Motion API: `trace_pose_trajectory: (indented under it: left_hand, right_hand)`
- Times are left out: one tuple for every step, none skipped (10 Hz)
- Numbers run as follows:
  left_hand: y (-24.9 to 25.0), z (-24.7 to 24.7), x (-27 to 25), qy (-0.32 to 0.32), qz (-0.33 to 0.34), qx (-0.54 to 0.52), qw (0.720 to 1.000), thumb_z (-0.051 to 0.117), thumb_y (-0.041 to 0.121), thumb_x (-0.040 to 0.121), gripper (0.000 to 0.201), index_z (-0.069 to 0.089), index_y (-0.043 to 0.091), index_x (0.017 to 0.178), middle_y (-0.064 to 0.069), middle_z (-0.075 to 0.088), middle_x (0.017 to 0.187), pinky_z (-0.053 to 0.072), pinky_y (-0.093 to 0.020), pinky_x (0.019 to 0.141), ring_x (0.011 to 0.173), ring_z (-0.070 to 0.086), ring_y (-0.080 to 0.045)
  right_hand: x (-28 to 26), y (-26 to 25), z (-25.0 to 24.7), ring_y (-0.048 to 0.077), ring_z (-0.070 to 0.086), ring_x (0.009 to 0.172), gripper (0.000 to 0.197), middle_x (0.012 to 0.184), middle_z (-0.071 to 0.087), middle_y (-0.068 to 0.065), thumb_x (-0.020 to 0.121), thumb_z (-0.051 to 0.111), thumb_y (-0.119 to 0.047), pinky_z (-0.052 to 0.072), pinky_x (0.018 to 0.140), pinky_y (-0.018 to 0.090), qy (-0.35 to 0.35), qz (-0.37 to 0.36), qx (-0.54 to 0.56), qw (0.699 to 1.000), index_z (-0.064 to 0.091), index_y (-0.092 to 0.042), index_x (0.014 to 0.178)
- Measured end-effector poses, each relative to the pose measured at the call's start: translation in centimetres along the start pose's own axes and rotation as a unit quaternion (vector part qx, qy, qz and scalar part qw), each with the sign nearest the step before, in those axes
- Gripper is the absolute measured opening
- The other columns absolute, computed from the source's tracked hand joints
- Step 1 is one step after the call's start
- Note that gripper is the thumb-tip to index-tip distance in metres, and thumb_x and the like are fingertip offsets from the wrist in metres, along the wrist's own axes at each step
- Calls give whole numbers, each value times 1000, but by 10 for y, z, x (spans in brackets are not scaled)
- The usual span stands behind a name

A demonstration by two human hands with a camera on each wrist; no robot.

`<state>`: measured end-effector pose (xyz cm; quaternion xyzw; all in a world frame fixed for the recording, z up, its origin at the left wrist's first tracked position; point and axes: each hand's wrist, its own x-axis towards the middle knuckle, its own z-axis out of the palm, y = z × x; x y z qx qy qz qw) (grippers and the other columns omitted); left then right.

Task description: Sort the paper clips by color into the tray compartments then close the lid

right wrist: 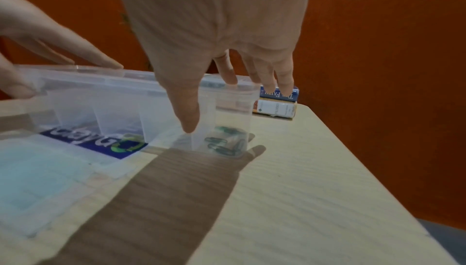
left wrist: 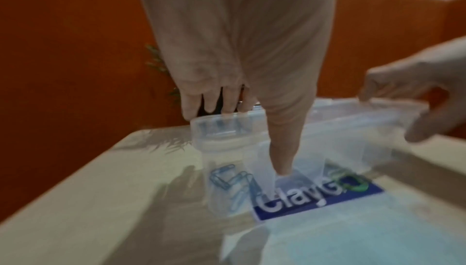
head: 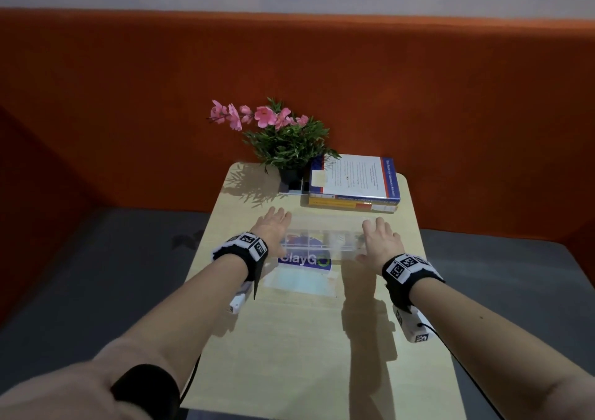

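A clear plastic compartment tray (head: pixel 322 249) stands across the middle of the small table. Its clear lid (left wrist: pixel 227 127) hangs raised over the tray, tilted. My left hand (head: pixel 277 226) holds the lid's left end, fingers (left wrist: pixel 214 106) over the far edge and thumb pointing down in front. At the right end my right hand (head: pixel 378 236) grips the lid (right wrist: pixel 141 78) the same way. Blue paper clips (left wrist: pixel 229 181) lie in the left end compartment. Green paper clips (right wrist: pixel 227 145) lie in the right end compartment. The middle compartments are too blurred to read.
A blue "ClayGo" label (head: pixel 304 260) and a pale blue sheet (head: pixel 299 283) lie under and in front of the tray. A potted plant (head: pixel 286 139) and stacked books (head: pixel 354 181) stand at the table's far edge. The orange wall (head: pixel 128 97) rises behind.
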<state>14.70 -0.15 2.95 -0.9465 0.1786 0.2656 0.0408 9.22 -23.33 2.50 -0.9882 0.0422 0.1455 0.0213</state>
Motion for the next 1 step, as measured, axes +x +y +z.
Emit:
trace_pose_trajectory:
  left_hand:
    - [-1, 6, -10, 53, -9, -38, 998, 62, 30, 89, 99, -12, 13, 152, -14, -17, 161, -1, -51, 122, 150, -13, -31]
  right_hand:
    - [-6, 1, 2, 38, 22, 139, 72, 152, 18, 20, 79, 66, -33, 32, 109, 51, 3, 17, 29, 999, 27, -14, 136]
